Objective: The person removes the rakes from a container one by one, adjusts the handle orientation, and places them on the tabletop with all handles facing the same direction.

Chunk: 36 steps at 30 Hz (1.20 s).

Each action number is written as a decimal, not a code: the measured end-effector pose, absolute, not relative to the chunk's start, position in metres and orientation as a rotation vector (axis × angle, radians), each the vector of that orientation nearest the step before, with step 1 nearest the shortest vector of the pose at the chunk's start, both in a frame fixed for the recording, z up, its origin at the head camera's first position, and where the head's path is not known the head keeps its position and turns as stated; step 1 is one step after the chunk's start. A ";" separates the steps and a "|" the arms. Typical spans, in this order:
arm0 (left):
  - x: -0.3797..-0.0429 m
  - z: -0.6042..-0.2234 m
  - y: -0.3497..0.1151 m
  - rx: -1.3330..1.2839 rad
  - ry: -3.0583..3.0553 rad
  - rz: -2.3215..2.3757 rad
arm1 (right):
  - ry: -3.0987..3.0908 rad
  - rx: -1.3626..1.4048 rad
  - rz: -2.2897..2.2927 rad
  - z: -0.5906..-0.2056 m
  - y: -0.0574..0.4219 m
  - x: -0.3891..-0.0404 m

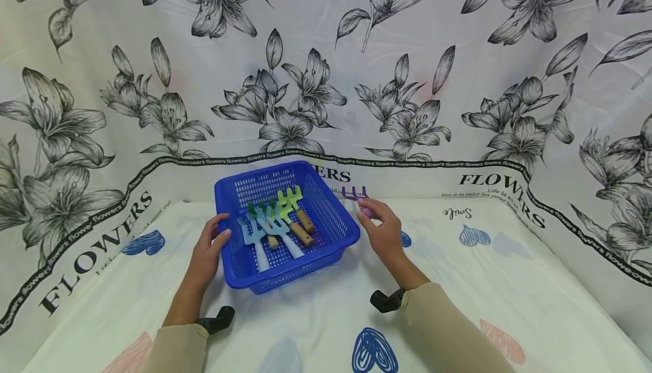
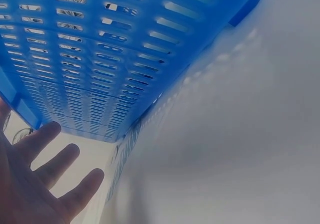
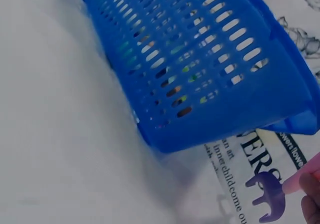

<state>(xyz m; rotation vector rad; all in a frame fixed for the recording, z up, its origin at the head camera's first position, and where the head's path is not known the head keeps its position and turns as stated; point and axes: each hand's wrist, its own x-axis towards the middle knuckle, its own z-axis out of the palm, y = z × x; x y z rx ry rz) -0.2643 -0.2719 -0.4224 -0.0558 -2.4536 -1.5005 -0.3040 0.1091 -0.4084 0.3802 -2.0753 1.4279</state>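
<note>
A blue plastic basket (image 1: 300, 266) with slotted walls sits in front of me. Inside it lie several small garden hand forks: light blue ones (image 1: 262, 255) nearest me, and yellow-green ones (image 1: 303, 234) and dark green ones with wooden handles behind. My left hand (image 1: 206, 245) rests at the basket's left rim, thumb and forefinger touching it. In the left wrist view its other fingers (image 2: 82, 189) spread straight beneath the rim. Just off the basket's right corner, my right hand (image 1: 384, 230) pinches the pink handle of a hand fork with a purple three-tined head (image 3: 274, 196).
A white cloth (image 1: 316, 328) printed with hearts covers the table. Behind it hangs a white curtain (image 1: 305, 16) with black flower drawings, and a black lettered band (image 1: 244, 160) runs along its foot. Dark wrist mounts (image 1: 387, 300) sit at both cuffs.
</note>
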 end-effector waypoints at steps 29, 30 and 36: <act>-0.266 -0.424 -0.273 -0.048 -2.445 -1.503 | -2.384 0.217 1.392 -0.441 0.128 -0.299; -0.266 -0.425 -0.273 -0.047 -2.446 -1.503 | -2.415 0.204 1.376 -0.442 0.129 -0.299; -0.267 -0.426 -0.274 -0.044 -2.451 -1.498 | -2.553 0.155 1.299 -0.444 0.130 -0.299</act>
